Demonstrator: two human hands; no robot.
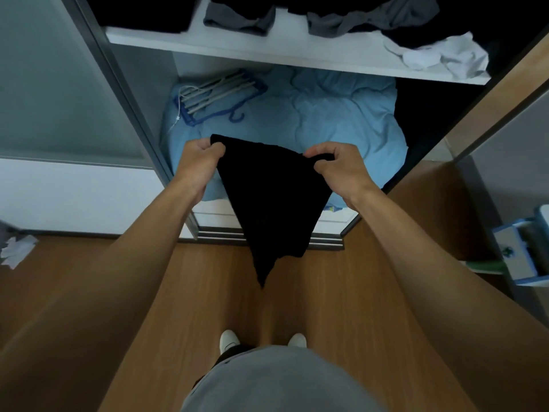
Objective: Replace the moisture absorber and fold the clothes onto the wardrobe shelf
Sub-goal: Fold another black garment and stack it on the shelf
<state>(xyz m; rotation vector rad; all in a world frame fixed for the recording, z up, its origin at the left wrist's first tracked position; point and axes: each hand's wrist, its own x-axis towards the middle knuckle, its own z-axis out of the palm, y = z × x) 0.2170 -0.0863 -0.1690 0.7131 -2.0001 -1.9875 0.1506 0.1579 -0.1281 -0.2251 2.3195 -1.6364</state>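
Note:
A black garment [271,200] hangs in the air in front of the open wardrobe, tapering to a point above the floor. My left hand [198,162] pinches its upper left corner. Its upper right corner is gripped by my right hand [338,165]. The white wardrobe shelf [267,52] runs above and beyond my hands. On it lie grey clothes [237,19], dark clothes [371,16] and a crumpled white garment [439,56]. No moisture absorber can be picked out for certain.
A light blue duvet [326,114] fills the lower compartment, with a blue hanger rack [214,96] on its left part. A blue and white box [523,248] stands on the wooden floor [148,292] at right. White crumpled paper [16,249] lies at left.

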